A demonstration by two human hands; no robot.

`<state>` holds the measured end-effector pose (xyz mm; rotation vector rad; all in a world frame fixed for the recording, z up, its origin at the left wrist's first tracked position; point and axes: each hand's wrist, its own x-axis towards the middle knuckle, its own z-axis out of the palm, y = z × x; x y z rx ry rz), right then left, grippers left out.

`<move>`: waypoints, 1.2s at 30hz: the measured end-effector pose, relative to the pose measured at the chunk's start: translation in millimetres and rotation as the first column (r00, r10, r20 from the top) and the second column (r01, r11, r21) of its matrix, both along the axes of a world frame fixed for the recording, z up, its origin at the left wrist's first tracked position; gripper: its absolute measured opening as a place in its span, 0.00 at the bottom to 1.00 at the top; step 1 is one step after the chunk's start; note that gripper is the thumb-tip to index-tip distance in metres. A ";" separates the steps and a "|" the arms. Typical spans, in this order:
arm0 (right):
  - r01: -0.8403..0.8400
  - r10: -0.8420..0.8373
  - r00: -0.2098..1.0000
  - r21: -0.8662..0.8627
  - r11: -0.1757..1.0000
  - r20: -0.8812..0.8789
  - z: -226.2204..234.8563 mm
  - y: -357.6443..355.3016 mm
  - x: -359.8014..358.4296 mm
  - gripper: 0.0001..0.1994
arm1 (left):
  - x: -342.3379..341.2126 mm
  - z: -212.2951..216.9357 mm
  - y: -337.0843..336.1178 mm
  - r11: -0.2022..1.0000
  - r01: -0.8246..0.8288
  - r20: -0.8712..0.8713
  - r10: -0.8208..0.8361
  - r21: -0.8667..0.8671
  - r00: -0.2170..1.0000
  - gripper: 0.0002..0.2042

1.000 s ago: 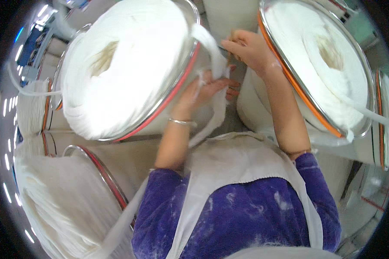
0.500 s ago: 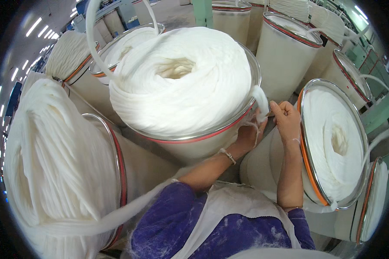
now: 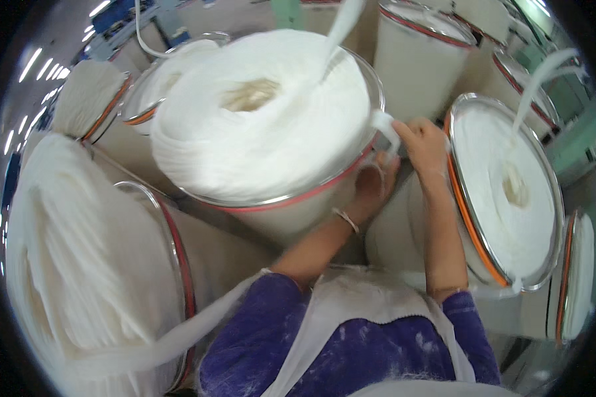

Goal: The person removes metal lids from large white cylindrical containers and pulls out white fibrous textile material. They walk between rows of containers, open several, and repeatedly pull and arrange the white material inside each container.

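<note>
A thick coil of white fibre sliver (image 3: 198, 142) fills the round can (image 3: 278, 218) in front of me and rises above its metal rim. From its right side a loose sliver end (image 3: 386, 126) droops over the rim. My right hand (image 3: 425, 151) is closed, thumb and forefinger pinching that end. Just below and to the left, my left hand (image 3: 376, 180) is closed around the hanging part of it, its fingers blurred and partly hidden. Another sliver strand (image 3: 208, 324) runs from the left can's coil (image 3: 79, 251) across to my left upper arm.
An orange-banded can (image 3: 477, 218) of coiled sliver leans close beside my right forearm. Behind stand several more cans, among them a tall red-banded one (image 3: 424, 66). One strand (image 3: 341, 33) rises upward from the middle coil, another (image 3: 533, 83) from the right can.
The view has shifted, and the cans sit a little further left and higher. Both hands remain at the sliver end, the right now pinching it nearer the rim. The rising strands have swung to other places.
</note>
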<state>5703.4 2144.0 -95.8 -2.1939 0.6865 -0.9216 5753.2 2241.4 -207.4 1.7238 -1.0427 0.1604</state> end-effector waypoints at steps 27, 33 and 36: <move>0.034 -0.155 0.901 0.291 0.956 0.406 -115.2 57.3 15.9 0.29 | -46.6 22.5 -0.7 0.749 0.283 -0.658 -0.662 -0.599 0.359 0.32; -0.353 -0.029 0.839 0.585 0.730 0.543 -86.9 75.3 15.5 0.28 | -43.7 49.5 0.8 0.782 0.236 -0.713 -0.623 -0.578 0.320 0.35; 0.022 -0.163 0.832 0.262 0.965 0.530 -94.3 69.5 10.3 0.28 | -47.6 45.2 2.9 0.711 0.331 -0.633 -0.703 -0.620 0.325 0.37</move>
